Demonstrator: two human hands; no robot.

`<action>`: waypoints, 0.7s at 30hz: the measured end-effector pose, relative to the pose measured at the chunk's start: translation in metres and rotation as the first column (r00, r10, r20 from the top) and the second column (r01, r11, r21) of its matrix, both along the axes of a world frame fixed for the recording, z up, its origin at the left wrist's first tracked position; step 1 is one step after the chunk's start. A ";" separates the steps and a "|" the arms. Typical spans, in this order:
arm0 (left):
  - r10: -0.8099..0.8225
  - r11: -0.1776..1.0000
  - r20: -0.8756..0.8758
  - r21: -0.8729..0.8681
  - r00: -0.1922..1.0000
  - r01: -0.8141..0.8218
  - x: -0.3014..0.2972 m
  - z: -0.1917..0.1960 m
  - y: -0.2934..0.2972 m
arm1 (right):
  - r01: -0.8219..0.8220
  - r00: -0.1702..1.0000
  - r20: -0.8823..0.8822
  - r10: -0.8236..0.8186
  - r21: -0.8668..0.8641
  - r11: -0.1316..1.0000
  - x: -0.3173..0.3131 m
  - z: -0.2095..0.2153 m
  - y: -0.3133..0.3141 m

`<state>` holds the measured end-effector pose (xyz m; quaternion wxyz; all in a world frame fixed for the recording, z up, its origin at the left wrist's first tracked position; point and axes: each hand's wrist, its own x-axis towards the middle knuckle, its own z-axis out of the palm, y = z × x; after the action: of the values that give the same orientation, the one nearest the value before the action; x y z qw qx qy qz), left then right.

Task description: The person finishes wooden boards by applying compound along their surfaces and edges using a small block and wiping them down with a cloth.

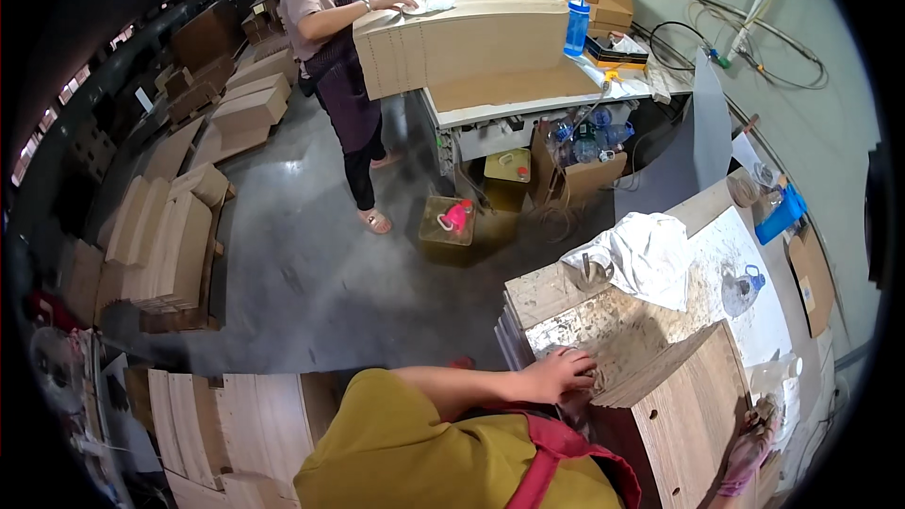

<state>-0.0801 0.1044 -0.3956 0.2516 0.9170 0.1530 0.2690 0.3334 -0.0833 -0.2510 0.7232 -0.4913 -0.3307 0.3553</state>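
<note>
A wood-grain piece with a curved, rough edge and small dark holes [688, 415] tilts in front of me over the workbench. My left hand [558, 377] is at its left corner, fingers bent and closed around the edge. Along its right side is my right hand [751, 448], with a pinkish covering over the wrist and palm. The fingers there are curled, and something greyish shows at their tips, too small to make out. Just beyond the piece lies a stained, speckled board [603, 325]. A white cloth [641, 259] is heaped on it beside a small metal-looking tool [591, 271].
Clear plastic bottles [740, 292] and a blue bottle [781, 215] stand along the bench's right side. Across the aisle a person [335, 66] works at another table [509, 90] with a large curved panel. Metal cans [446, 231] sit on the floor; stacked wooden parts [174, 236] stand left.
</note>
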 end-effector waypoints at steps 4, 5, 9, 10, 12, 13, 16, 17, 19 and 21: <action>0.009 0.998 -0.163 -0.057 0.987 -0.019 0.001 0.000 0.006 | -0.155 0.978 0.153 0.142 0.075 0.985 0.034 -0.024 -0.010; 0.102 0.995 -0.055 -0.009 0.993 -0.103 0.003 -0.004 0.005 | -0.232 0.960 0.183 0.214 0.083 0.969 0.026 -0.018 -0.005; 0.297 0.951 0.037 -0.106 0.954 -0.291 -0.016 0.036 0.004 | 0.029 0.979 0.198 -0.041 0.066 0.997 0.001 -0.013 0.003; 0.324 0.934 0.025 -0.168 0.946 -0.315 -0.024 0.058 -0.001 | 0.037 0.980 0.192 -0.047 0.055 0.998 -0.006 -0.008 0.004; 0.359 0.913 -0.064 -0.185 0.931 -0.365 -0.037 0.081 -0.004 | 0.149 0.984 0.095 -0.149 0.009 0.989 -0.010 -0.006 0.008; 0.355 0.913 -0.072 -0.188 0.932 -0.363 -0.038 0.089 -0.007 | 0.085 0.984 0.150 -0.094 0.062 0.994 -0.002 -0.012 0.002; 0.422 0.834 -0.177 -0.308 0.889 -0.457 -0.038 0.111 -0.020 | 0.033 0.995 0.096 -0.037 0.035 0.999 -0.007 -0.006 0.001; 0.439 0.797 -0.151 -0.391 0.886 -0.461 -0.037 0.120 -0.026 | 0.067 0.995 0.070 -0.067 0.006 0.998 -0.007 -0.004 0.003; 0.486 0.754 -0.080 -0.464 0.870 -0.465 -0.034 0.126 -0.032 | 0.039 0.998 0.056 -0.038 -0.011 0.999 -0.012 0.002 0.008; 0.492 0.688 -0.092 -0.569 0.866 -0.451 -0.035 0.149 -0.036 | 0.089 0.995 0.047 -0.089 -0.002 0.996 -0.028 0.008 0.012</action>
<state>-0.1149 0.0687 -0.2464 0.4423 0.7179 0.4481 0.2968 0.3057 -0.0716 -0.2431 0.7294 -0.5152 -0.3248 0.3116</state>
